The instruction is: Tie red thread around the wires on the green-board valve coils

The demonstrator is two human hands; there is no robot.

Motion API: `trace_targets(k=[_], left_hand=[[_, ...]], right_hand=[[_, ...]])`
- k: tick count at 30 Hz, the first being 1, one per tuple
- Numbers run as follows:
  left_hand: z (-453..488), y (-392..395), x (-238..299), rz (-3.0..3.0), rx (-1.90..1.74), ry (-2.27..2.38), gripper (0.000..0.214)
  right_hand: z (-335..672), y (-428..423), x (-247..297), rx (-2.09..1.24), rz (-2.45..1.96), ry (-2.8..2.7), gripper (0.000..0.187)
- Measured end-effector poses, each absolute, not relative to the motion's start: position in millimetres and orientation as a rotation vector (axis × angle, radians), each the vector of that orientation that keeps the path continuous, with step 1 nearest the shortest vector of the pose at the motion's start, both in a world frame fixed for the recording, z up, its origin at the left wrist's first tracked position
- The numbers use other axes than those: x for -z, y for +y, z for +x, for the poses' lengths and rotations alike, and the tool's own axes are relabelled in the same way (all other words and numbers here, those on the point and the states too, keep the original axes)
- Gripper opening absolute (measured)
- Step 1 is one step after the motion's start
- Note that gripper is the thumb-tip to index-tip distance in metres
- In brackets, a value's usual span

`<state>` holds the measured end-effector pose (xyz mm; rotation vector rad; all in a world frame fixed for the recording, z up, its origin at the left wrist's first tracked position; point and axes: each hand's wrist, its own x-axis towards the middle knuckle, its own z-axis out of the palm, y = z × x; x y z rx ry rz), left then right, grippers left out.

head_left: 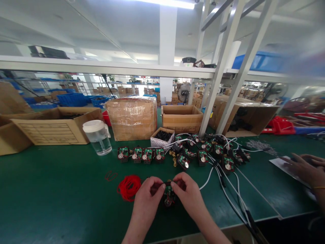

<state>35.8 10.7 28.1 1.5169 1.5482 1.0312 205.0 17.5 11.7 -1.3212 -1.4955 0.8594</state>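
Two hands meet mid-front: L hand (148, 195) + R hand (186, 193), fingertips pinched on top of module (169, 197), kept low over mat (63, 189), prob. for steadiness. Red bands (129, 186) just left, w/in reach.

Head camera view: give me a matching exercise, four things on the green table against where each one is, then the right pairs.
1. clear jug
2. red bands
3. small circuit board
4. another person's hand

A. at the right edge of the table
B. pinched between the left hand and the right hand
C. lying just left of the left hand
D. standing by the cardboard box at the left

Pairs: 1-D, 2-C, 3-B, 4-A.
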Motion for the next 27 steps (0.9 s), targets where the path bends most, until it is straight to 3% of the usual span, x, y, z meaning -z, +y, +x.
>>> trace_targets(k=[16,27], left_hand=[[36.1,12.4,-32.4,1.554,-1.012,1.56,0.023],[36.7,8.3,-17.5,1.52,-1.083,1.496,0.021]], right_hand=[[203.0,19.3,-14.1,-0.715,-1.303,-1.601,0.005],[219.1,22.9,-2.3,-0.954,-1.155,-1.57,0.013]])
